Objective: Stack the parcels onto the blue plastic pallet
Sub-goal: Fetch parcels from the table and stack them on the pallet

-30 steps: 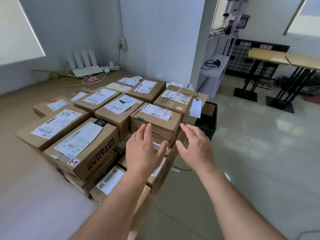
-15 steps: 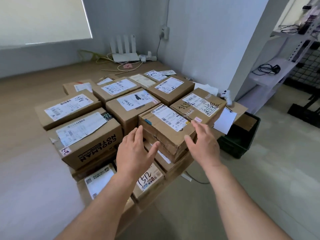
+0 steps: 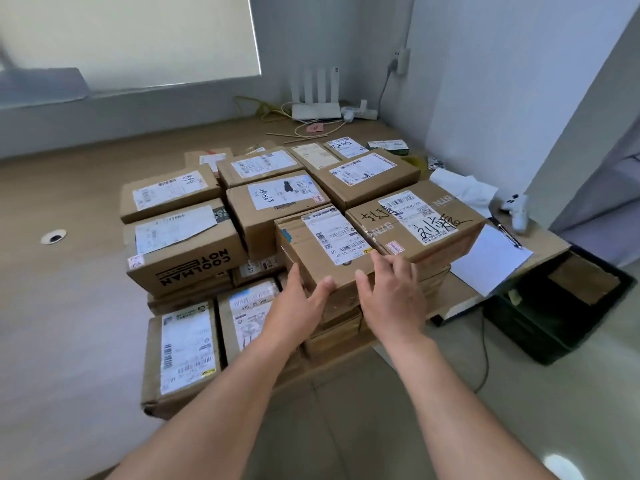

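Several brown cardboard parcels with white labels are piled on a low wooden platform (image 3: 69,188). The nearest top parcel (image 3: 322,251) carries a barcode label and a bit of blue tape. My left hand (image 3: 298,303) clasps its near left corner, thumb on the top edge. My right hand (image 3: 391,289) grips its near right corner, fingers on top. Touching it on the right is a parcel with handwriting (image 3: 415,216); a "COOLMAN" box (image 3: 187,251) stands to the left. No blue pallet is in view.
A dark green crate (image 3: 554,306) holding cardboard stands on the floor at right, with a cable (image 3: 485,358) trailing beside it. A white sheet (image 3: 488,258), a pen (image 3: 505,232) and a white controller (image 3: 516,209) lie on the platform's right edge. A router (image 3: 315,109) sits by the wall.
I have come closer and turned left toward the pile. Both hands moved forward from hovering in the air onto the near corners of the front top parcel.
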Motion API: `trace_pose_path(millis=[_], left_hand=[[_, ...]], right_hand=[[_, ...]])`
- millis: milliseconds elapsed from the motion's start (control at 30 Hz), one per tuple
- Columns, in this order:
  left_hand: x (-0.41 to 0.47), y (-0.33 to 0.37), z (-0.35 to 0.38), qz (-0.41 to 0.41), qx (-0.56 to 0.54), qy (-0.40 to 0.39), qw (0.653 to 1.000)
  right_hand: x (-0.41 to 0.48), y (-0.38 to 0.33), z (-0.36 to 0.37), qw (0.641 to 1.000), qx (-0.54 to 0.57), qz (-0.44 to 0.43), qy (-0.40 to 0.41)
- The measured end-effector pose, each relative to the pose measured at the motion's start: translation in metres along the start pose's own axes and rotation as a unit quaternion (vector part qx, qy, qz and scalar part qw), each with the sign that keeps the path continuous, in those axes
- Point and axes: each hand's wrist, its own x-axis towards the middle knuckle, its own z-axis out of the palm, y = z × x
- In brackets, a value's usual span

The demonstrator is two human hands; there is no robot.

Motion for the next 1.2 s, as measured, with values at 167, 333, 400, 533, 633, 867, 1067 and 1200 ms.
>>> trace_pose_path(millis=[167, 333, 400, 533, 633, 867, 1067, 1200], left_hand=[[-0.012, -0.018, 0.008, 0.011, -0.125, -0.027, 0.992], [-0.027, -0.032, 0.01, 0.038, -0.169, -0.049, 0.984], [-0.03, -0.032, 0.011, 0.053, -0.175, -0.057, 0.982], [-0.037, -0.033, 0.015, 0.078, -0.173, -0.063, 0.98], [-0.044, -0.036, 0.017, 0.087, -0.183, -0.056, 0.978], [-0.061, -0.027, 0.016, 0.117, -0.21, 0.001, 0.971], [-0.068, -0.023, -0.017, 0.134, -0.164, 0.046, 0.976], [-0.073, -0.025, -0.044, 0.138, -0.156, 0.061, 0.976]], right_hand=[[0.006, 0.007, -0.004, 0.998, 0.069, 0.001, -0.007], [0.009, 0.021, -0.008, 0.985, 0.166, 0.017, -0.041], [0.008, 0.029, -0.01, 0.977, 0.196, 0.023, -0.075], [0.004, 0.043, -0.015, 0.96, 0.251, 0.012, -0.124], [-0.001, 0.052, -0.018, 0.943, 0.302, 0.005, -0.14], [-0.011, 0.055, -0.021, 0.872, 0.456, -0.024, -0.177], [-0.004, 0.026, -0.023, 0.846, 0.481, -0.108, -0.202], [-0.006, -0.002, -0.019, 0.835, 0.487, -0.148, -0.208]])
